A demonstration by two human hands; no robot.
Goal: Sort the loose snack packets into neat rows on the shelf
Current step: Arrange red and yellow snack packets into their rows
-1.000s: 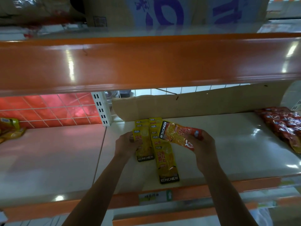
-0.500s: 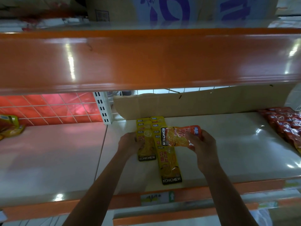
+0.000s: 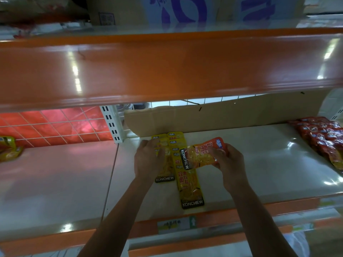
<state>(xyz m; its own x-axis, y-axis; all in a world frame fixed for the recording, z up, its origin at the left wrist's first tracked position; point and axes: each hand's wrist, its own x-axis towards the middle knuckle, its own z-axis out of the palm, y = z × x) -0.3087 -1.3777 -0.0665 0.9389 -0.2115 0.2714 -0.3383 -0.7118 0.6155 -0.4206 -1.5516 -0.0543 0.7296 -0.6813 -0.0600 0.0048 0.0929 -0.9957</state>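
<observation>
Head view takes in a pale, glossy shelf board (image 3: 55,182) with a small heap of yellow foil packets (image 3: 9,149) at its far left. Near the middle are a short left row of yellow snack packets (image 3: 164,178) and a longer right row of yellow snack packets (image 3: 189,186), both overlapping like tiles, and a spread of red foil packets (image 3: 326,138) sits at the far right. The slick film on a slick board looks like the main risk: a nudge to either row could fan its packets sideways, and the longer row's front packet already lies near the orange front lip, so a push forward might tip it off. The orange-and-yellow clear-window packet (image 3: 198,156) hangs crosswise above the longer row, and set down at that angle it would break the line rather than extend it. The left hand (image 3: 148,160) lies palm down on the short row, fingers loosely spread and pressing it flat, gripping nothing. The right hand (image 3: 230,164) pinches the orange-and-yellow packet's right end between curled fingers and thumb, holding it off the board.
</observation>
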